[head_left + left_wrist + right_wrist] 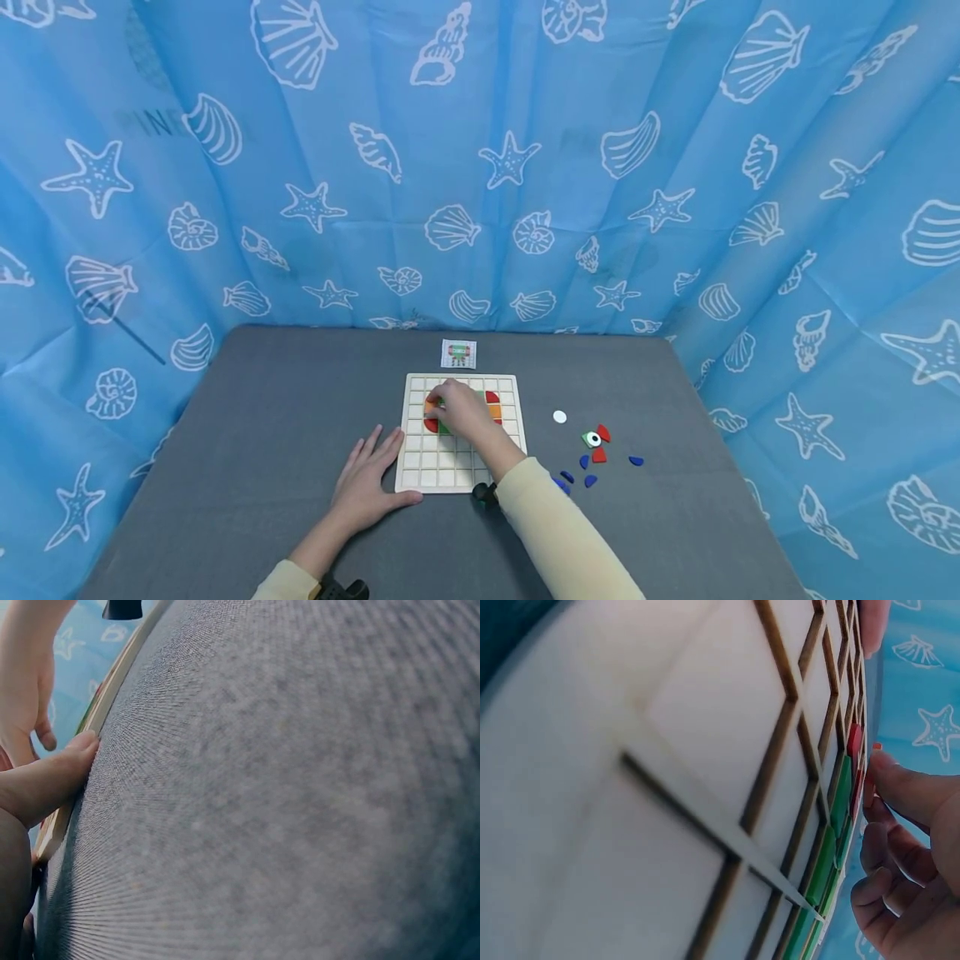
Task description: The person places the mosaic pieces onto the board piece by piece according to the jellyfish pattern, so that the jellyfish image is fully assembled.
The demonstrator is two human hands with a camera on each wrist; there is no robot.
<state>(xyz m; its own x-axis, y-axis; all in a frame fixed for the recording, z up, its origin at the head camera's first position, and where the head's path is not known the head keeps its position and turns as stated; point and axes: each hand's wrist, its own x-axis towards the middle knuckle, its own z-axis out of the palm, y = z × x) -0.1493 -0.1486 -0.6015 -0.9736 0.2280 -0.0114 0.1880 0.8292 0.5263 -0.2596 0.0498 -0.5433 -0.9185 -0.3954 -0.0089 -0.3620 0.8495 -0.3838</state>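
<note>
A pale wooden grid board (420,477) lies on the table with red, green and orange pieces in its upper squares. My left hand (366,483) rests beside the board's lower left corner, fingers fairly straight against the left side. In the left wrist view its thumb (56,776) touches the front edge. My right hand (462,412) reaches over the board. Between thumb and finger it pinches a small orange piece (870,776), just above the left end of the coloured pieces. Green pieces (841,799) and a red piece (854,741) show nearby; the right hand hides part of the pattern.
Behind the board lies a small pattern card (458,354). On the right are a white disc (559,417), a green piece (586,440) under a white ring-like piece (594,439), red pieces (599,455) and several blue half-rounds (636,461). A blue shell-print curtain (480,208) surrounds the table.
</note>
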